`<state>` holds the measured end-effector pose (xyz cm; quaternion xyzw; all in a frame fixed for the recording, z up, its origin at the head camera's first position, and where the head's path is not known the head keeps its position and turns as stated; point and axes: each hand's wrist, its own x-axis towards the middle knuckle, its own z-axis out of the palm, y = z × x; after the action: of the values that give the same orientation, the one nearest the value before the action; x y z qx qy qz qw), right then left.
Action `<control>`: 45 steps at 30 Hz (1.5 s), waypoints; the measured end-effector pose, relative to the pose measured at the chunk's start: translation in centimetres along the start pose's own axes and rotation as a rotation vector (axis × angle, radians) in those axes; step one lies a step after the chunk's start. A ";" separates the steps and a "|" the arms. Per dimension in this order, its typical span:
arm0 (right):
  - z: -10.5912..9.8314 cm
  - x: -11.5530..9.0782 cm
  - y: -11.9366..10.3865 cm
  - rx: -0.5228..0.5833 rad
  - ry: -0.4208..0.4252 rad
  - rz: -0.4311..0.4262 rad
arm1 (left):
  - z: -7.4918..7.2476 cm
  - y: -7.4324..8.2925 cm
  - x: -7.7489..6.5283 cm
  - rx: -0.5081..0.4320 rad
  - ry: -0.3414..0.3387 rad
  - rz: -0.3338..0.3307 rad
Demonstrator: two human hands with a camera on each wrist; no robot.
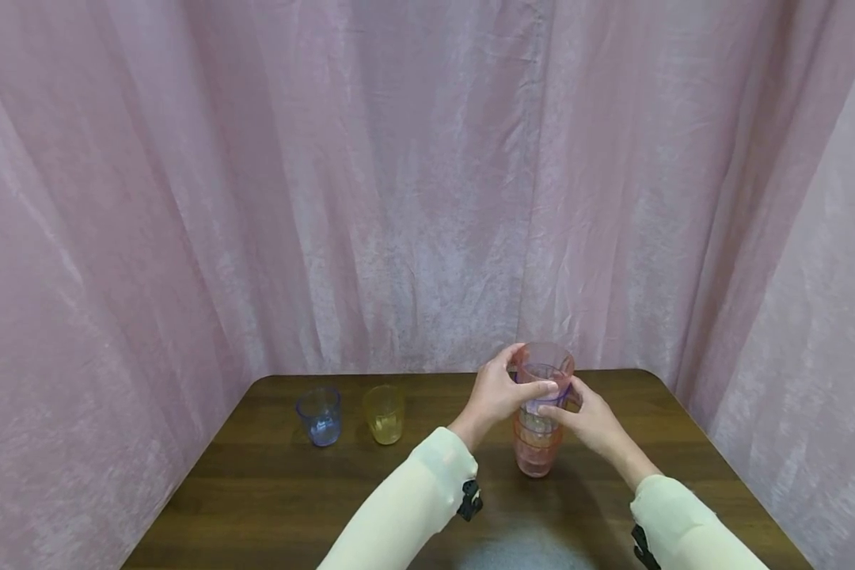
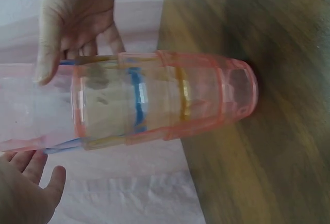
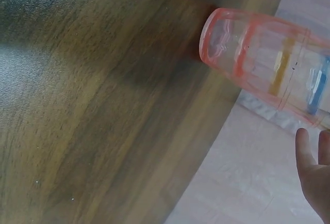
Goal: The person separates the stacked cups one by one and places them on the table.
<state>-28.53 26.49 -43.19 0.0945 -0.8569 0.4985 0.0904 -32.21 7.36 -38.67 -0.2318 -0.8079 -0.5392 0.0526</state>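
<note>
A stack of translucent cups (image 1: 537,453) stands upright on the brown table (image 1: 292,507), its lowest cup pink. Blue and yellow rims show through the stack (image 2: 154,100) in the left wrist view. My left hand (image 1: 502,393) grips the topmost pink cup (image 1: 545,362), thumb across its front and fingers behind its rim. My right hand (image 1: 593,418) holds the stack just below, thumb in front and fingers behind it (image 2: 72,22). In the right wrist view only two straight fingertips (image 3: 305,149) show beside the stack (image 3: 258,59).
A single blue cup (image 1: 320,416) and a single yellow cup (image 1: 384,414) stand apart at the table's far left. Pink curtain (image 1: 399,198) closes in the back and both sides. The table's far edge runs just behind the stack.
</note>
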 end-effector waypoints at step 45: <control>-0.7 -0.3 -0.1 0.015 -0.040 0.071 | -7.1 -2.7 2.5 -0.184 0.322 -0.015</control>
<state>-28.21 27.07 -42.83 0.0746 -0.8576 0.5059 0.0548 -36.77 0.93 -37.16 -0.1404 -0.7380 -0.6414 0.1559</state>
